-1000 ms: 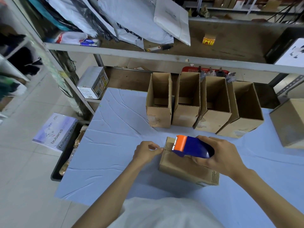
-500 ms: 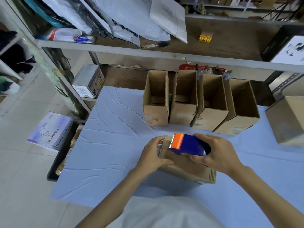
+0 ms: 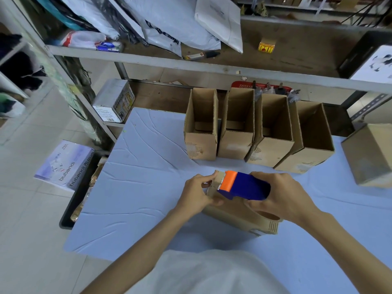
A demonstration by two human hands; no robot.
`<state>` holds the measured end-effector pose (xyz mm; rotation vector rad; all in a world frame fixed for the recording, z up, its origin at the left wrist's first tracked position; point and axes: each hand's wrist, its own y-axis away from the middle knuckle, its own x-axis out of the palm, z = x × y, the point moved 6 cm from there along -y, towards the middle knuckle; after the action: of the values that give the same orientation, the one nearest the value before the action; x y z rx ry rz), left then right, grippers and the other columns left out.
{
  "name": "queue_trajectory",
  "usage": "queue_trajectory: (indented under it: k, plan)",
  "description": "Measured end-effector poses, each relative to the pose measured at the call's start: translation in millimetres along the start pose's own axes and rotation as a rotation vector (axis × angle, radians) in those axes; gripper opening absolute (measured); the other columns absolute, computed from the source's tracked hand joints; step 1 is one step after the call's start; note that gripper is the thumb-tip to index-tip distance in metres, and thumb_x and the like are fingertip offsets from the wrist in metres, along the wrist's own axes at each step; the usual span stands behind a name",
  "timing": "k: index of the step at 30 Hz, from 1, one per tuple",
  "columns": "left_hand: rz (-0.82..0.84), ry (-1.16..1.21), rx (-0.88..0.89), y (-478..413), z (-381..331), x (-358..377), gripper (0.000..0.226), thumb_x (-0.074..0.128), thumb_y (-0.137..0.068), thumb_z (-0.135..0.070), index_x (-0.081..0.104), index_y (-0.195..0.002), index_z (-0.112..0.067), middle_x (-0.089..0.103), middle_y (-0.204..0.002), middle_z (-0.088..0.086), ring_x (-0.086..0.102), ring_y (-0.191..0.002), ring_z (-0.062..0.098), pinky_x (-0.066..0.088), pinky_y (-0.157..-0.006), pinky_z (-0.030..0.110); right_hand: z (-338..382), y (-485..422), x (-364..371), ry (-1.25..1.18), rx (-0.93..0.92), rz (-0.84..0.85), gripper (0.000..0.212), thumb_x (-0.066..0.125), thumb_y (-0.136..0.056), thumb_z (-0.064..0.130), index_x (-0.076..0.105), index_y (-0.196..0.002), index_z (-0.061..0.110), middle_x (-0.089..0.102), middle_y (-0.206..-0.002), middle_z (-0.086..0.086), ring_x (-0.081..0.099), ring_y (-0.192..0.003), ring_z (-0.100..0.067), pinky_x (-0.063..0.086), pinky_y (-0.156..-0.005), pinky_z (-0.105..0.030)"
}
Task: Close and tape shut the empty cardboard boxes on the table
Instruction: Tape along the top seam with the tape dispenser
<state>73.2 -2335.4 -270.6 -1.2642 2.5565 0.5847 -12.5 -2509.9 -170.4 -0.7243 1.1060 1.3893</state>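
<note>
Head camera, looking down over a blue-covered worktop point(image 3: 137, 187): I tape a closed cardboard box point(image 3: 239, 217) that lies on its side at the near middle of the worktop, just in front of my white shirt. My right hand point(image 3: 282, 198) is wrapped around a blue tape dispenser point(image 3: 244, 187) with an orange front edge, which sits on top of the box at its far-left end. My left hand point(image 3: 197, 192) grips that same end of the box, thumb on the near side and fingers curled over the corner beside the dispenser's orange edge; whether they also touch tape I cannot tell. Farther back, a row of open boxes point(image 3: 237, 145), four of them, stands upright side by side with flaps raised. A closed carton point(image 3: 369, 153) sits well apart at the right edge. A metal shelf point(image 3: 191, 64) above carries grey mailing bags point(image 3: 169, 24). Left of the worktop, a printed pale box point(image 3: 65, 166) lies on the tiled floor.
</note>
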Motion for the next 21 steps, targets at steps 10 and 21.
queue_trajectory:
  k: [10,21]
  plan:
    - [0.020,0.023,-0.001,-0.5,2.3,0.5,0.088,0.092,-0.059,-0.018,0.054,-0.137,-0.028,0.058,-0.106,-0.004,0.060,-0.099,0.001,0.041,-0.077,0.001,4.2,-5.4,10.5,0.246,0.029,0.074,0.053,0.068,-0.075,0.045,0.051,-0.123,0.030,0.064,-0.106,0.005,0.060,-0.096,-0.017,0.052,-0.071,-0.029]
    - [-0.070,0.159,-0.143,-0.2,5.7,-0.2,0.037,0.071,-0.087,-0.030,0.061,-0.121,-0.041,0.068,-0.104,-0.007,0.063,-0.096,0.009,0.049,-0.084,0.019,0.9,-4.5,12.5,0.224,0.053,0.026,0.055,0.067,-0.071,0.047,0.054,-0.119,0.026,0.067,-0.102,0.003,0.061,-0.092,-0.020,0.054,-0.072,-0.034]
